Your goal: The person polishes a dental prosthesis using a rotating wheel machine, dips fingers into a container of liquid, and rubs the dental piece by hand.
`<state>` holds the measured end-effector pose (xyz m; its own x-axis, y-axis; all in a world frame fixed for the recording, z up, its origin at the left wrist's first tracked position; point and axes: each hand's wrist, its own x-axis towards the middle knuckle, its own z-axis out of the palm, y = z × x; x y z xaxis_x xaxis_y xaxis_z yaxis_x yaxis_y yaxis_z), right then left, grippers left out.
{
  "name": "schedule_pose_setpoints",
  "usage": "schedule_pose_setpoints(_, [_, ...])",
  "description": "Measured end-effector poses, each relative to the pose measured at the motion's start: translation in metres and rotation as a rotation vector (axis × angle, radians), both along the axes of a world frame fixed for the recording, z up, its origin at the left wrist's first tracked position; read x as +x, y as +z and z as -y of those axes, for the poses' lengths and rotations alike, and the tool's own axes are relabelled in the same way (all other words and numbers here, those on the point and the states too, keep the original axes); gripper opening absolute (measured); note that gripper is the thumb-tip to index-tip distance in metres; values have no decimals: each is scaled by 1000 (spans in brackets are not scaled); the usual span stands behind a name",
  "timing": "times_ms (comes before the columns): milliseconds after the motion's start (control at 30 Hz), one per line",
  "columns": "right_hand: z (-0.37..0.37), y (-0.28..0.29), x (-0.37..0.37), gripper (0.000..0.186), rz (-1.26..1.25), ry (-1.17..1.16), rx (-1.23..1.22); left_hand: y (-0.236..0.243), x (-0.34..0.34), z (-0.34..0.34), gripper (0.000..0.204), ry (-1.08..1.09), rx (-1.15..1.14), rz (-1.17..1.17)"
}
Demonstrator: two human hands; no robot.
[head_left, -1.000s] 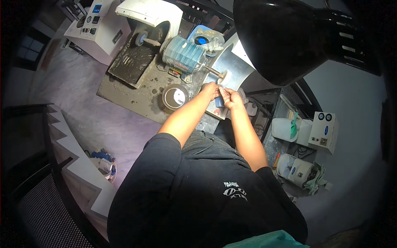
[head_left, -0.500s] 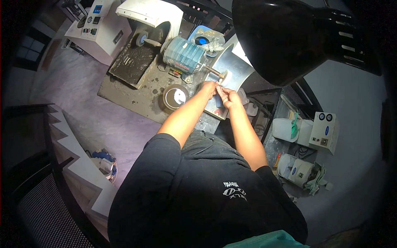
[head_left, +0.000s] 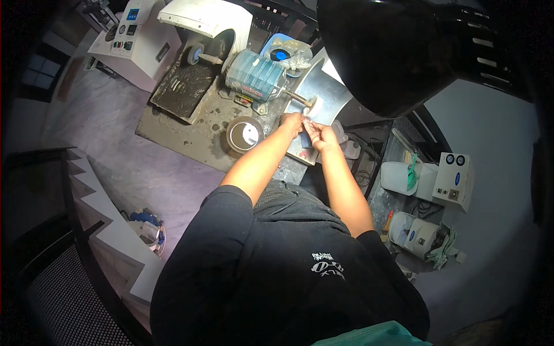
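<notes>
Left hand (head_left: 292, 122) and right hand (head_left: 323, 136) bunch up by the white wheel (head_left: 315, 106), tips too tiny to read, so can't tell if they're gripping anything.

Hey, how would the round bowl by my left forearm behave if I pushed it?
The bowl would probably slosh, since the bright glare over brown inside suggests liquid. That likely makes it heavier than it looks. It might slide too, as the bench nearby has dark, damp-looking spots.
</notes>
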<state>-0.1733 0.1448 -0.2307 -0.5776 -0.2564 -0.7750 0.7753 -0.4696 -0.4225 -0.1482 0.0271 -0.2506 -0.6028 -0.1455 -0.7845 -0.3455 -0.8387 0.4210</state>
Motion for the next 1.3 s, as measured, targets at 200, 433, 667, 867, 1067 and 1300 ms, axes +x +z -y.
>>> schedule_pose_setpoints(200, [-2,4,2,21,-87,116,24,-14,3,-2,6,-37,43,-65])
schedule_pose_setpoints(433, [-13,11,7,21,-146,185,28,-13,7,-6,7,-96,17,-112])
schedule_pose_setpoints(667, [-6,17,1,19,-130,188,107,-13,5,-4,12,-109,96,-117])
schedule_pose_setpoints(867, [-2,12,-5,20,-132,208,157,-11,2,-5,13,-69,88,-94])
schedule_pose_setpoints(1067, [5,11,-7,21,-163,282,228,-20,0,-1,9,-31,108,-122])
schedule_pose_setpoints(1300, [6,4,-6,24,-180,307,219,-16,1,-1,2,-10,-64,-140])
